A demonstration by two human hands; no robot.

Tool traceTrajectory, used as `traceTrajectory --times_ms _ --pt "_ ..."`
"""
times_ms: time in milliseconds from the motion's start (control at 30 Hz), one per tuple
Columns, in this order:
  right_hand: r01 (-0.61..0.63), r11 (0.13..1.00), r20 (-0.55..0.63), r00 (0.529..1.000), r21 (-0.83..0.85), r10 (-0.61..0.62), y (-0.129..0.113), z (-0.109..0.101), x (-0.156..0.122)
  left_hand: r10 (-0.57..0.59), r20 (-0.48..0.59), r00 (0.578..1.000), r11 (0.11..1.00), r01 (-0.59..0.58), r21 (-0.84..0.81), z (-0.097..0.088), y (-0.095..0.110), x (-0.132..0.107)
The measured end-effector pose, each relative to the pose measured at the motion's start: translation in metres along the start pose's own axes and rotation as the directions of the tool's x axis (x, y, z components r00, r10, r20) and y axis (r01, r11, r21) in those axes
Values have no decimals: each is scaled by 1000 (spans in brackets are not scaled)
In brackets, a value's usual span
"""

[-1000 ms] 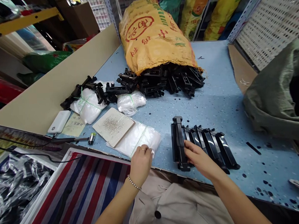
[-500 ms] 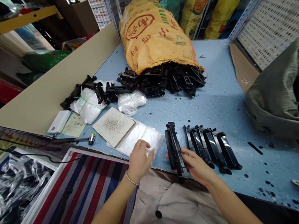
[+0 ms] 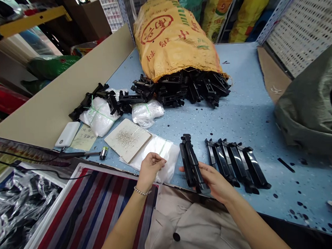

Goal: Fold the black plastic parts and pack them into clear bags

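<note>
In the head view, a yellow-orange sack (image 3: pixel 176 39) lies on its side on the blue tabletop (image 3: pixel 242 110), its mouth facing the person and black plastic parts (image 3: pixel 193 88) spilling out of it. At the right edge stands a grey-green sack (image 3: pixel 303 122) with its opening turned to the side; the inside is too dark to make out. At the lower left, a white-rimmed bin (image 3: pixel 44 168) holds a heap of black items in clear wrapping (image 3: pixel 18 208). Beside it, a striped sheet (image 3: pixel 103 208) in red, white and blue lies within a pale rim.

The right hand (image 3: pixel 212 179) has its fingers wrapped around a black plastic piece (image 3: pixel 192 163), tilted at the near edge of the tabletop, left of a row of similar pieces (image 3: pixel 236 165). The left hand (image 3: pixel 150 169) is over a stack of clear bags (image 3: pixel 169 155), thumb and fingers drawn together; whether they pinch a bag cannot be told. A square board (image 3: pixel 128 141) partly covers that stack. Behind the board lie two bundles of clear bags (image 3: pixel 101 118), tied with green string.
</note>
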State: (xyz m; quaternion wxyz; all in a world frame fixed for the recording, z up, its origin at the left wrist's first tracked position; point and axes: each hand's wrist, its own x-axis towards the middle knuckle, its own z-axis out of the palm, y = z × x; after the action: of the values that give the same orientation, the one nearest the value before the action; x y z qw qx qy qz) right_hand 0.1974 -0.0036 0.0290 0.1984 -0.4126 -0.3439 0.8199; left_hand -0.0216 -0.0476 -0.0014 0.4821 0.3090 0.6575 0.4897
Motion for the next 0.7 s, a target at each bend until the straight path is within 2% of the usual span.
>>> traceTrajectory --times_ms 67,133,167,233,267,300,333,367,433,500,600,700 --pt "3 1000 11 1000 14 -4 -1 3 2 52 -31 998 997 -50 67 4 -2 -6" --pt "4 1000 16 1000 23 -4 -2 3 4 175 -11 984 947 -166 274 9 -5 -15" --pt "8 1000 15 1000 27 -8 -2 3 4 251 24 968 877 -238 417 12 -7 -19" --pt "19 999 6 1000 26 -20 -3 1 4 357 124 926 665 -345 662 15 -10 -27" --pt "26 999 0 1000 24 -26 -3 -1 4 373 166 913 577 -368 729 15 -12 -28" --pt "31 999 -4 1000 22 -31 -3 -2 3 368 191 910 536 -376 756 14 -12 -28" --pt "35 999 -7 999 20 -35 -3 -4 3 343 203 917 553 -371 746 12 -12 -25" --pt "37 999 -8 999 18 -37 -2 -5 2 305 199 931 617 -352 704 9 -12 -22" --pt "37 999 -5 999 25 -37 -1 -7 2 207 145 968 803 -253 539 2 -9 -14" --pt "32 999 4 999 42 -33 0 -6 2 95 75 993 934 -115 337 -5 -5 -7" --pt "19 997 26 999 77 -21 2 -4 3 -12 64 998 987 1 163 -10 -1 -3" --pt "-3 995 50 999 99 -2 2 0 6 -12 68 998 994 4 113 -9 0 -6"
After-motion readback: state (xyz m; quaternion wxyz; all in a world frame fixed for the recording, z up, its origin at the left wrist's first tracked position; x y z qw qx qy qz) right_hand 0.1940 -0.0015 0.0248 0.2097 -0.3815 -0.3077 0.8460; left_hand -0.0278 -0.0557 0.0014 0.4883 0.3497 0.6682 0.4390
